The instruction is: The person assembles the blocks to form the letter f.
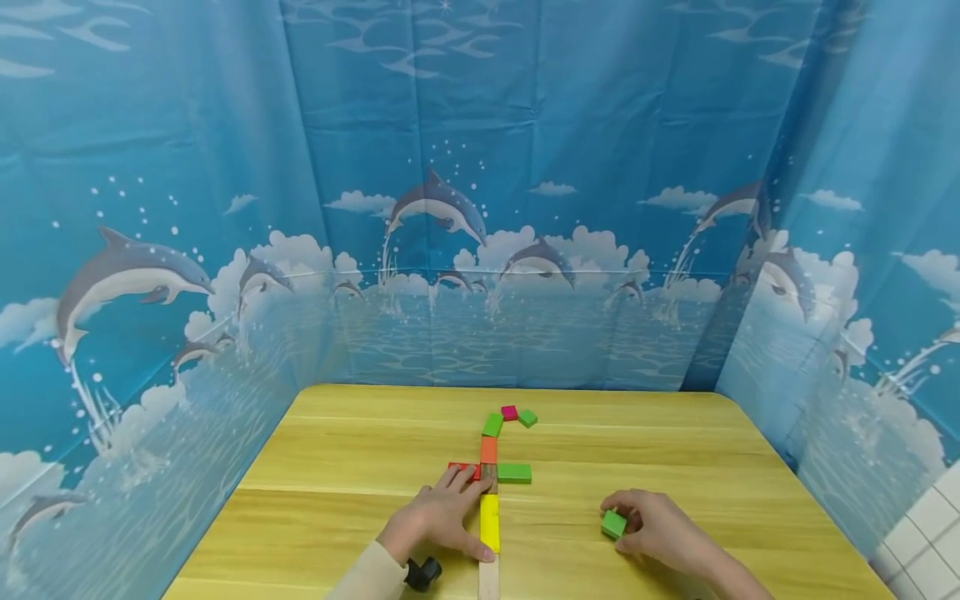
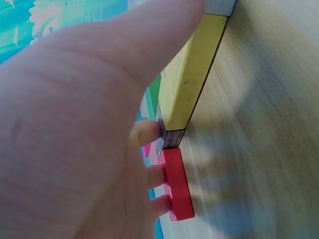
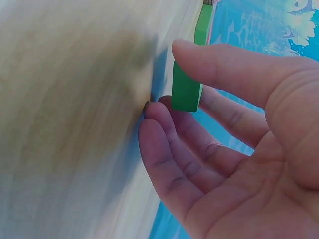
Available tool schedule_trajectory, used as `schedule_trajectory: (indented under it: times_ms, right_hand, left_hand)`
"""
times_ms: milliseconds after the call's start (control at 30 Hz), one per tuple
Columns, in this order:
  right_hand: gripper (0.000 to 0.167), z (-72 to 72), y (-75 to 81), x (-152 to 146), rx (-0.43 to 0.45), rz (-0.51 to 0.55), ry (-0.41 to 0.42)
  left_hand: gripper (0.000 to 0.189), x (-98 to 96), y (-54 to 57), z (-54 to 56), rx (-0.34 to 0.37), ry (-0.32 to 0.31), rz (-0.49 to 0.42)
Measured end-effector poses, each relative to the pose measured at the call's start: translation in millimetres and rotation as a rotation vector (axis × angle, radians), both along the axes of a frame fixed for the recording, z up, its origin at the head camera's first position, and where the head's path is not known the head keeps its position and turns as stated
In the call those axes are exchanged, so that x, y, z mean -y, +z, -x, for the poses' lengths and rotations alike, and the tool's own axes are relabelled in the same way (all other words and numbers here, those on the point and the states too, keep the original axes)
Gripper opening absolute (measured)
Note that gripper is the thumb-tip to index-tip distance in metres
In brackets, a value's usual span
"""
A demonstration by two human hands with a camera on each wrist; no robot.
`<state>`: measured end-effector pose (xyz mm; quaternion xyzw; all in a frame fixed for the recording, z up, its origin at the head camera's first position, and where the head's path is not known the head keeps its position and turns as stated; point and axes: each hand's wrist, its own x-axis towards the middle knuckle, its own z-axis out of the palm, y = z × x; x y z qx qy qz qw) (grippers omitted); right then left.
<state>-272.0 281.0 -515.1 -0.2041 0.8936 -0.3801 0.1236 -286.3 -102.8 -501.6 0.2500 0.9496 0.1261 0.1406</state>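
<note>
My left hand [image 1: 444, 515] is spread over a row of blocks. In the left wrist view, two of its fingertips press on the red block [image 2: 177, 184] and another touches the dark brown block [image 2: 173, 138]. The thumb lies at the end of the yellow block [image 1: 489, 523], by the pale wooden block [image 1: 489, 577]. To the right, my right hand [image 1: 660, 527] pinches a small green block [image 1: 613, 524] between thumb and fingers. The right wrist view shows that green block [image 3: 185, 89] held off the table, with the other fingers loosely curled below it.
Beyond the brown block run an orange block [image 1: 488, 450], a green block [image 1: 492, 425], a magenta block [image 1: 510, 412] and a small green block [image 1: 528, 418]. A longer green block [image 1: 514, 473] juts right. The wooden table [image 1: 360, 433] meets a dolphin-print curtain [image 1: 450, 333].
</note>
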Motion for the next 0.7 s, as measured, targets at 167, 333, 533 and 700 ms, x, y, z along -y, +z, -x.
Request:
schedule_trajectory:
  times_ms: [167,333,533,700]
  right_hand:
    - [0.045,3.4,1.4,5,0.007,-0.007,-0.038]
    - [0.047,8.8,3.7,10,-0.020,-0.030,-0.079]
    - [0.048,14.4,5.2,15,0.001,0.011,-0.107]
    - [0.047,19.6,7.1,20,0.001,0.054,-0.099]
  left_hand:
    - [0.105,-0.4,0.6,-0.8,0.005,0.000,0.002]
    - [0.106,-2.2,3.8,-1.9,-0.007,-0.001,-0.006]
    - [0.105,-2.4,5.4,-3.8,-0.003,0.007,-0.003]
    - [0.104,-1.9,6.0,-5.1,-0.002,0.002,-0.005]
